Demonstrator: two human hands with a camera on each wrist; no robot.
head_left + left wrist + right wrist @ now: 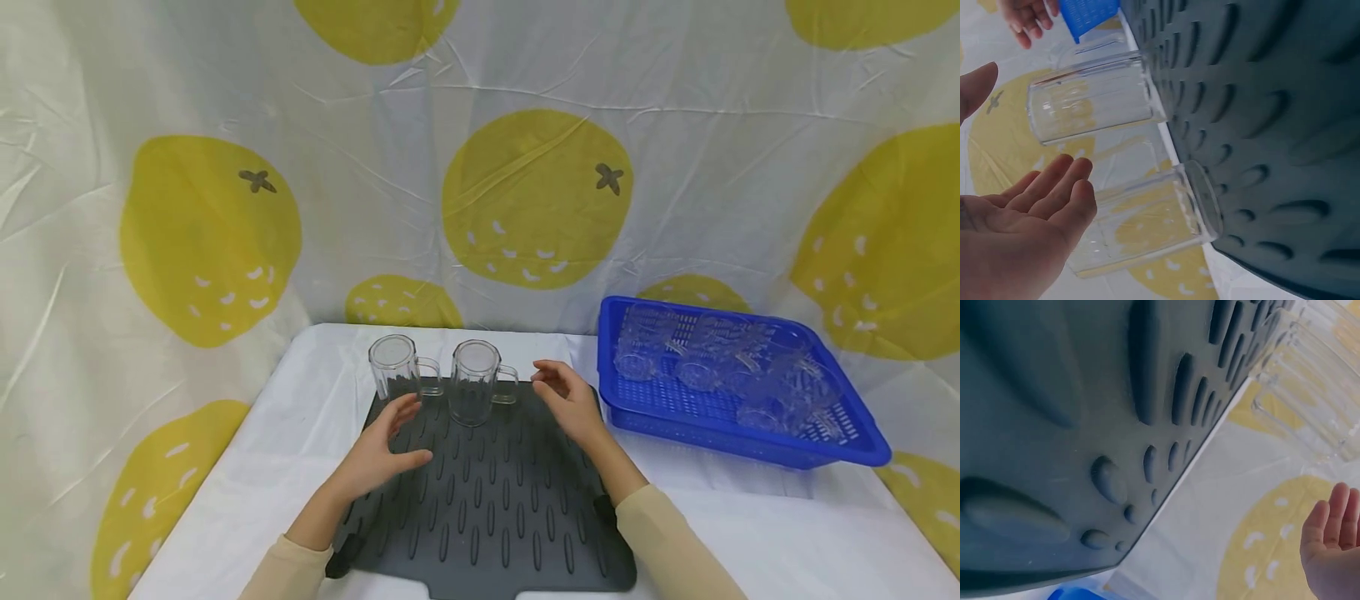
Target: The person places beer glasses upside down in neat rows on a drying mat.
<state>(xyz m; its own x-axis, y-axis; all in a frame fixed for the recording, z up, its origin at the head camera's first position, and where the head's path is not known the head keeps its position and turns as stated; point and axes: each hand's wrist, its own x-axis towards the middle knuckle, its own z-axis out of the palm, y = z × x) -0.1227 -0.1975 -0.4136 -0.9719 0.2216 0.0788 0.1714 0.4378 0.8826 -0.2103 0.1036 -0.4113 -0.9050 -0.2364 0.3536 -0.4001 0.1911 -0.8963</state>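
Note:
Two clear glass mugs stand upright at the far end of a dark grey ridged mat (pixel 487 500), handles pointing right. My left hand (pixel 378 458) is held over the mat's left side, its fingertips right by the left mug (pixel 393 367) and its thumb spread away. In the left wrist view, the fingers of the left hand (pixel 1035 219) overlap the nearer mug (pixel 1147 219). My right hand (pixel 570 404) hovers over the mat's right edge, fingers loosely bent and holding nothing, a little right of the handle of the right mug (pixel 472 392).
At the right, a blue plastic basket (pixel 720 450) holds several clear glass mugs (pixel 697 371) lying on their sides. The white-covered table (pixel 262 467) meets a hanging cloth (pixel 360 167) printed with yellow fruit at its back edge.

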